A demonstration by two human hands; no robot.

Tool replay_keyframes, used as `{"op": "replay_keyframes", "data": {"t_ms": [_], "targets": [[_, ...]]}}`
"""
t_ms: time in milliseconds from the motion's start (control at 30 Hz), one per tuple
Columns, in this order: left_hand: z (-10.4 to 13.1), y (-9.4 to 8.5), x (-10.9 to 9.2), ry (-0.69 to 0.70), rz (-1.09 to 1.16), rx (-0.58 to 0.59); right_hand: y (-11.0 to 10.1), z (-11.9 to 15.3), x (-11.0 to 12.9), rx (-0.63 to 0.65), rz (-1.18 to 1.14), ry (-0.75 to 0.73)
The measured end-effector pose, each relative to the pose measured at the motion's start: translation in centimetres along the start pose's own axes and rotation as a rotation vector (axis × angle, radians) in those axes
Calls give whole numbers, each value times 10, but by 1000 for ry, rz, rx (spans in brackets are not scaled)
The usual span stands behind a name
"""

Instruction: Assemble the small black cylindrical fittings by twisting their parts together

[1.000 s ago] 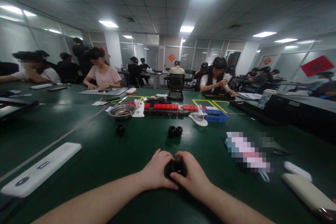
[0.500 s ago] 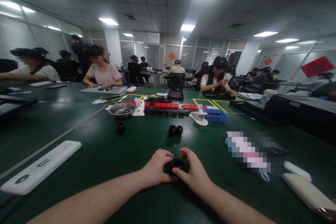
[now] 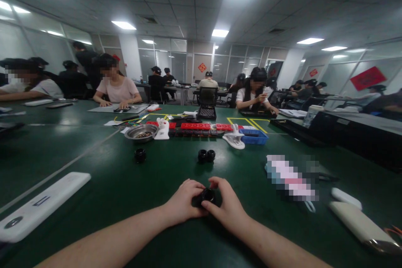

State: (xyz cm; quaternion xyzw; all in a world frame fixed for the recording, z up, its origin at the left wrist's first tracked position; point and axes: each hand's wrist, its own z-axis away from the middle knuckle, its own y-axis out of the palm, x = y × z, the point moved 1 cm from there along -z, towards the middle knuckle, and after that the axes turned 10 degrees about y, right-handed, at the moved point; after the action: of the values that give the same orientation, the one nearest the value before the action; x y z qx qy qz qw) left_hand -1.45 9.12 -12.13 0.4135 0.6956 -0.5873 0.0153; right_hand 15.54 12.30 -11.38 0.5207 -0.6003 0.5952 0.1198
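Close in front of me, my left hand (image 3: 185, 202) and my right hand (image 3: 226, 202) meet around a black ring-shaped part (image 3: 207, 194) with a round opening facing up. The left fingers wrap its left side. My right thumb presses at its near rim, while the right fingers curl over the far side. The lower portion of the part is hidden by my hands. Beyond them, a pair of similar black parts (image 3: 206, 156) sits side by side on the green table (image 3: 169, 167). Another black part (image 3: 140, 155) stands apart to the left.
Behind are a metal bowl (image 3: 141, 133) with small pieces, white clamps (image 3: 234, 137), a row of red blocks (image 3: 195, 127) and a blue tray (image 3: 255, 137). A long white device (image 3: 44, 205) lies left; a beige case (image 3: 361, 222) lies right. Other people sit across the table.
The view has turned slightly, so the scene sits a little further left. Both hands keep their hold on the black part, with hardly any change in grip.
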Motion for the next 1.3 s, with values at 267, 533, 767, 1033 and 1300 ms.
{"op": "replay_keyframes", "data": {"t_ms": [267, 533, 767, 1033, 1300], "targets": [[-1, -3, -5, -17, 2, 18, -8, 2, 7, 67, -51, -82], [-1, 0, -1, -25, 9, 5, -4, -2, 5, 23, -7, -37], [0, -2, -3, -27, 13, 10, -11, 0, 6, 57, -66, -140], [-2, -2, -6, -9, 7, 14, -4, -4, 8, -103, 125, -15], [-2, -1, -3, -34, 3, 33, -8, -4, 3, 137, 26, -106]]}}
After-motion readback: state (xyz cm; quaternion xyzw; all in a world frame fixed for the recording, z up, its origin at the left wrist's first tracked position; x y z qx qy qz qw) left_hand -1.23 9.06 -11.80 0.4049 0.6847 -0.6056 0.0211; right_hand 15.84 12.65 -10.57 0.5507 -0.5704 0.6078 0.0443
